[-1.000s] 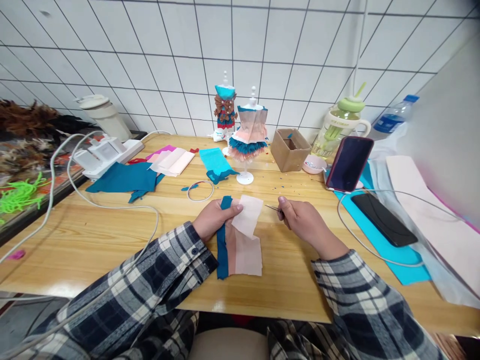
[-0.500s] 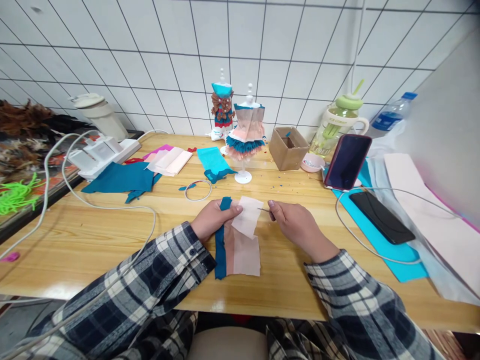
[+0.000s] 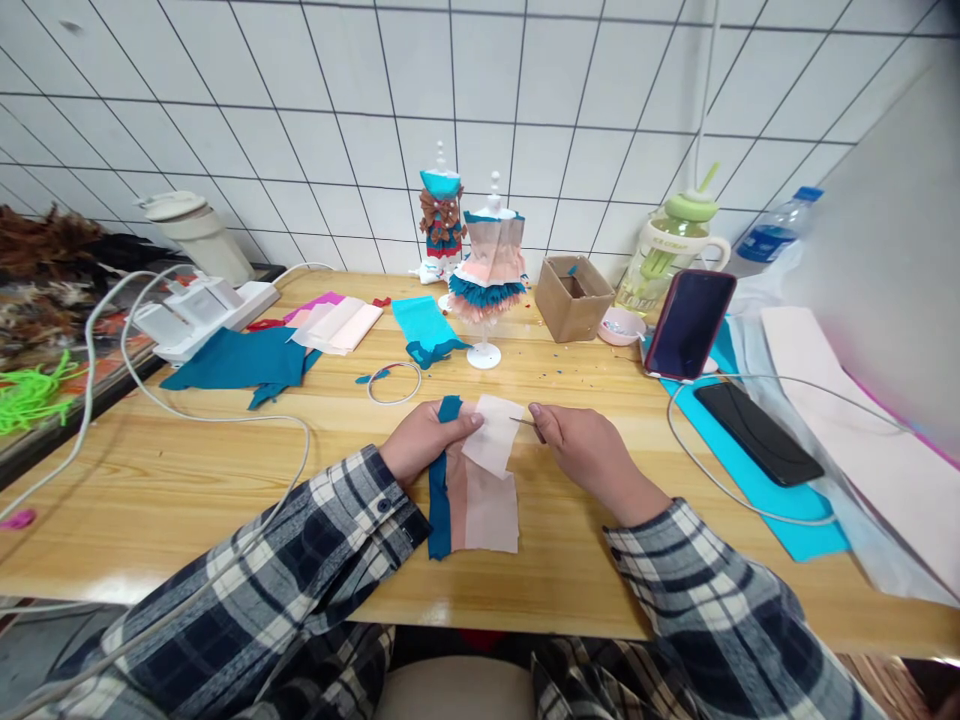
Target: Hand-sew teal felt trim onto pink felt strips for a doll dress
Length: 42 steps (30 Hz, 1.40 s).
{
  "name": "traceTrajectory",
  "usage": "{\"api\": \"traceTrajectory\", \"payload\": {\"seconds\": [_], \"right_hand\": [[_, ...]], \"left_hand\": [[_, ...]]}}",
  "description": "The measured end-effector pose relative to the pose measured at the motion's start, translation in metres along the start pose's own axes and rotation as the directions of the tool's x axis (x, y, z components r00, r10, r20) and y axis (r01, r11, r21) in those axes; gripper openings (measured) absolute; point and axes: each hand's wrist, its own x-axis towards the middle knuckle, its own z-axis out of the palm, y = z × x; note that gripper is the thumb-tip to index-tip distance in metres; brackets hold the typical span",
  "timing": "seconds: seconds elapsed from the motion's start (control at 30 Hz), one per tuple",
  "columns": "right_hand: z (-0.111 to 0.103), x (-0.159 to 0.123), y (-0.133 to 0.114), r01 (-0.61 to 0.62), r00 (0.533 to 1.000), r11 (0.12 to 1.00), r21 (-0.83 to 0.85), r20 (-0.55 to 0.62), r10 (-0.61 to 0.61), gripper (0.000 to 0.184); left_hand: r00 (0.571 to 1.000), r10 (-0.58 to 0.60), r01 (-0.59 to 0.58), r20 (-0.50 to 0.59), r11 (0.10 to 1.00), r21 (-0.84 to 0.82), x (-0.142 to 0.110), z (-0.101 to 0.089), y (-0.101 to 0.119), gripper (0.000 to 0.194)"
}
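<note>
My left hand [image 3: 424, 439] pinches the top of a stack of fabric pieces [image 3: 480, 490]: a teal strip on the left and pale pink sheets, with one pink flap folded up. My right hand [image 3: 581, 447] is closed on a thin needle [image 3: 523, 421] whose tip touches the right edge of the pink flap. Both hands rest low over the wooden table [image 3: 172, 480] near its front edge.
Two small mannequins [image 3: 484, 262] in pink and teal dresses stand at the back. Around them lie teal and pink fabric [image 3: 247, 357], a wire ring [image 3: 393, 381], a cardboard box [image 3: 574, 298], a green-lidded cup [image 3: 673, 255], two phones [image 3: 686, 325], a power strip [image 3: 202, 308] and cables [image 3: 225, 415].
My right hand has moved left with the needle, from a gap away to touching the pink flap's edge. My left hand keeps its hold on the fabric.
</note>
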Motion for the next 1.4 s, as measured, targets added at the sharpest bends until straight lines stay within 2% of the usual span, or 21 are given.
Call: {"api": "traceTrajectory", "payload": {"seconds": [0.2, 0.47, 0.67, 0.93, 1.4], "right_hand": [[0.0021, 0.0004, 0.0, 0.003, 1.0, 1.0, -0.022, -0.009, -0.003, 0.054], [0.004, 0.0025, -0.0005, 0.015, 1.0, 1.0, -0.025, -0.009, -0.015, 0.054], [0.0044, 0.0011, -0.0026, 0.043, 0.999, 0.999, -0.001, -0.032, -0.043, 0.056], [0.0065, 0.0011, -0.0056, 0.038, 0.999, 0.999, 0.012, -0.039, -0.037, 0.057], [0.0012, 0.0005, -0.0094, -0.005, 1.0, 0.998, -0.064, 0.015, 0.006, 0.057]], "left_hand": [[1.0, -0.008, 0.008, 0.005, 1.0, -0.002, 0.0004, -0.0015, -0.0016, 0.03], [0.998, -0.005, 0.005, 0.068, 1.0, 0.011, 0.0004, -0.0036, -0.0015, 0.027], [0.999, -0.001, -0.001, 0.038, 0.999, 0.043, 0.0013, -0.0049, -0.003, 0.027], [0.998, -0.023, 0.018, 0.058, 0.997, 0.079, 0.0004, -0.0009, -0.0007, 0.032], [0.999, -0.017, 0.012, 0.048, 0.995, 0.101, 0.0008, -0.0012, -0.0018, 0.033]]}}
